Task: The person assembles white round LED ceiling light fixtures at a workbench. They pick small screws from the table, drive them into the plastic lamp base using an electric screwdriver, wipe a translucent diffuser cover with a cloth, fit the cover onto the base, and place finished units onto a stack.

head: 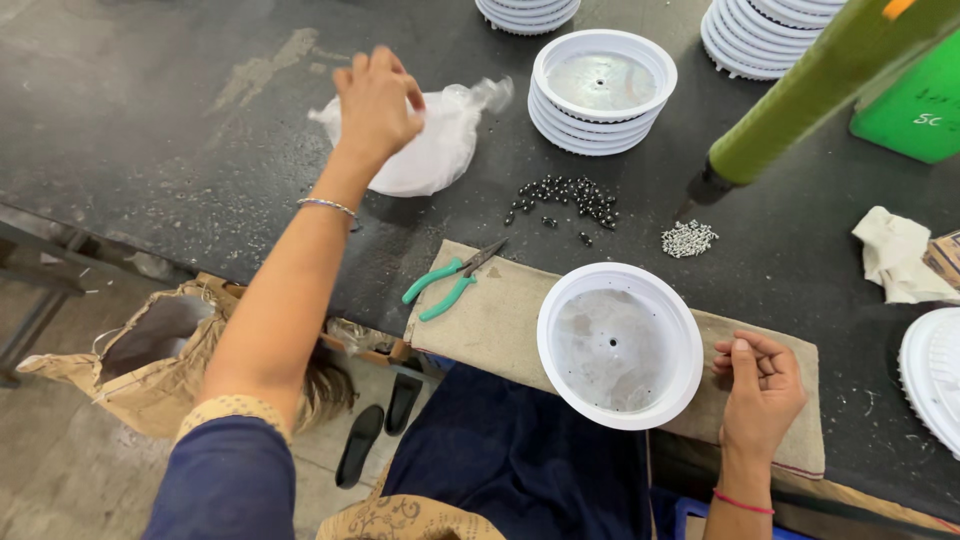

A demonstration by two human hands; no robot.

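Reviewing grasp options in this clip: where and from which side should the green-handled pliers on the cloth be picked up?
Probably by the two green handles, from the left. The pliers lie flat on the cloth, handles splayed toward the table's near-left edge and dark jaws pointing toward the black beads. Nothing crowds the handles; the left hand is over the plastic bag.

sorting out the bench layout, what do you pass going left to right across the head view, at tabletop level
left hand over a plastic bag → green-handled pliers → black beads → white dish → silver beads → right hand → crumpled cloth

Head view, steeply down, close above workbench (200, 150)
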